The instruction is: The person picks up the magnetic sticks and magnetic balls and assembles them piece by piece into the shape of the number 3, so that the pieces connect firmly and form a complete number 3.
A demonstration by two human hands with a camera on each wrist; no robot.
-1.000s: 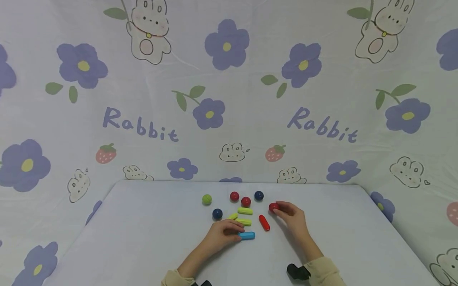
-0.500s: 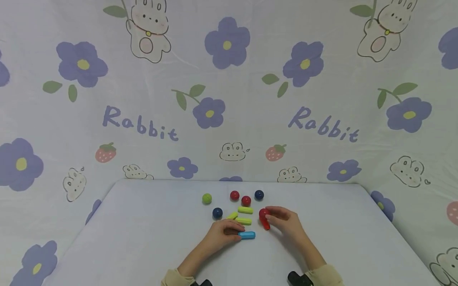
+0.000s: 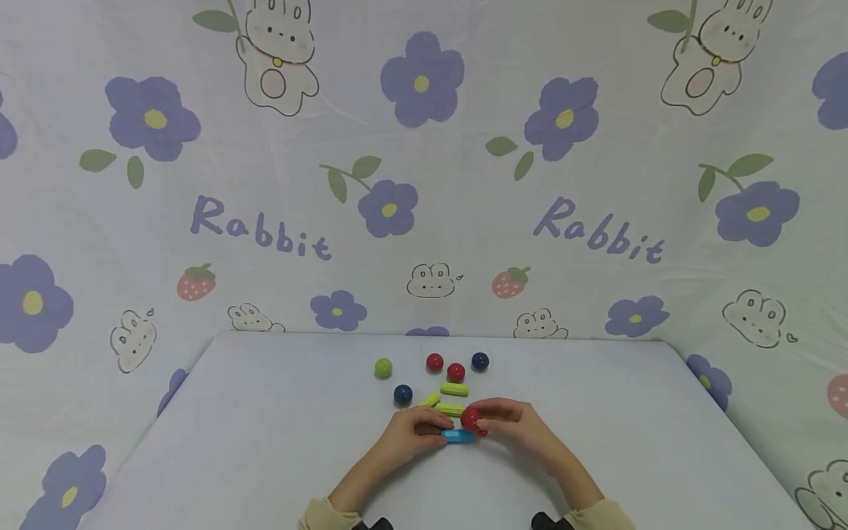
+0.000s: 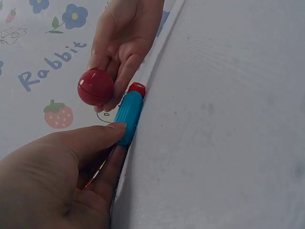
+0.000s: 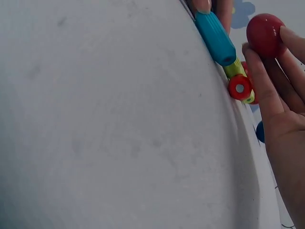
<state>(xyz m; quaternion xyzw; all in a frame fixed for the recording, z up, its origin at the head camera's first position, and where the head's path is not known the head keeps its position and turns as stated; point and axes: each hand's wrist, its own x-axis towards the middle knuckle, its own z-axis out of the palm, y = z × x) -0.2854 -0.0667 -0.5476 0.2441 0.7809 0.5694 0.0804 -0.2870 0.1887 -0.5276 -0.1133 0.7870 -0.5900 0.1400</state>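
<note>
In the head view, the left hand (image 3: 409,433) pinched the left end of a blue rod (image 3: 457,436) that lay on the white worktop (image 3: 278,419); the right hand (image 3: 520,421) had its grip closed on a red ball (image 3: 471,419), near the blue rod's other end; behind the hands lay a first yellow-green rod (image 3: 454,389), a second yellow-green rod (image 3: 450,410) and a third yellow-green rod (image 3: 430,400); farther back and to the left were a green ball (image 3: 383,368), a navy ball (image 3: 403,395), a second red ball (image 3: 434,362), a third red ball (image 3: 456,372) and a second navy ball (image 3: 480,361); a patterned cloth (image 3: 477,162) hung behind.

In the left wrist view, the left thumb pressed on the blue rod with fingers beneath it; a red rod (image 4: 137,88) showed its end just past the blue rod's far end, though contact could not be told; the red ball was apart from the blue rod.

In the right wrist view, the right grip pinched the red ball between thumb and fingertips, clear of the worktop; below it, the red rod's round end showed a pale centre.
</note>
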